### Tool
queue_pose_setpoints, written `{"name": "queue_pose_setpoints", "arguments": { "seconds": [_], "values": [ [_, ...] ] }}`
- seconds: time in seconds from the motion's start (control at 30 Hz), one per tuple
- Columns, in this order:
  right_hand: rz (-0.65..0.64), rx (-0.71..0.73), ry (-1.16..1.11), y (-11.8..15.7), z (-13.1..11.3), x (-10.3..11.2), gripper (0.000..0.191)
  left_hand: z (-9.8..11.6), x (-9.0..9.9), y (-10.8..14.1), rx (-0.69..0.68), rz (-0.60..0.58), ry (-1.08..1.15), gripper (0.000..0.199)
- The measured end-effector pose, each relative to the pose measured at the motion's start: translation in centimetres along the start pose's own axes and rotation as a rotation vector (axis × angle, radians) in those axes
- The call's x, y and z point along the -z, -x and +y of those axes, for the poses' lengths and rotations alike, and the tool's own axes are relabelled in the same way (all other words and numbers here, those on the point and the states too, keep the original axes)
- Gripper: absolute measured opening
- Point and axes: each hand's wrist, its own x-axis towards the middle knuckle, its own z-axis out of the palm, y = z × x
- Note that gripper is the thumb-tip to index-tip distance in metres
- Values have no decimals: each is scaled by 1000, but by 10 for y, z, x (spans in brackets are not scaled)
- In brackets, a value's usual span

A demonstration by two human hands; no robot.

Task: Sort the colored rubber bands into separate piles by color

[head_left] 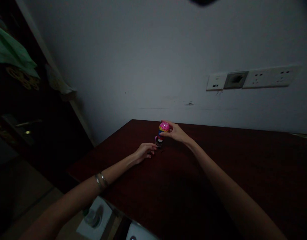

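A small colourful container [164, 127] with a rounded pink top and yellow and blue bands stands tilted over the dark red table; its exact kind is not clear. My right hand [177, 132] is closed around its upper part, thumb in front and fingers behind. Below the bands, the lower end looks partly clear, with a white patch and a bit of pink at its side. My left hand [144, 151] is close to that lower end, index fingertip at it, the other fingers loosely bent and apart. Whether that fingertip presses on it cannot be made out.
The dark red table [205, 186] meets a pale wall [143, 60] with sockets and switches [258, 78]. To the left is a dark door with a handle [28, 124] and a hanging green cloth [12, 48]. Below the table's near edge sit a white box [105, 213] and a clear cup [92, 218].
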Motion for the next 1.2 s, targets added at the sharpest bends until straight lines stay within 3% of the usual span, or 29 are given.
{"name": "queue_pose_setpoints", "arguments": {
  "seconds": [0.27, 0.47, 0.63, 0.87, 1.07, 1.2],
  "values": [
    [143, -28, -93, -3, 0, 6, 68, 4, -12, 4, 48, -152, 475, 41],
    [210, -66, -134, 1, 0, 11, 67, 7, -37, 6, 16, -249, 599, 41],
    [202, -100, -135, 4, -2, 10, 63, 2, -42, -1, 4, -200, 575, 35],
    [254, -103, -112, 5, 0, 17, 64, 1, -29, 0, 33, -82, 538, 41],
    [262, -55, -220, 4, 7, 17, 64, 6, -26, 5, 2, -324, 604, 62],
    [217, -35, -304, 5, 9, 12, 63, 7, -35, 4, -2, -426, 641, 62]
  ]
}}
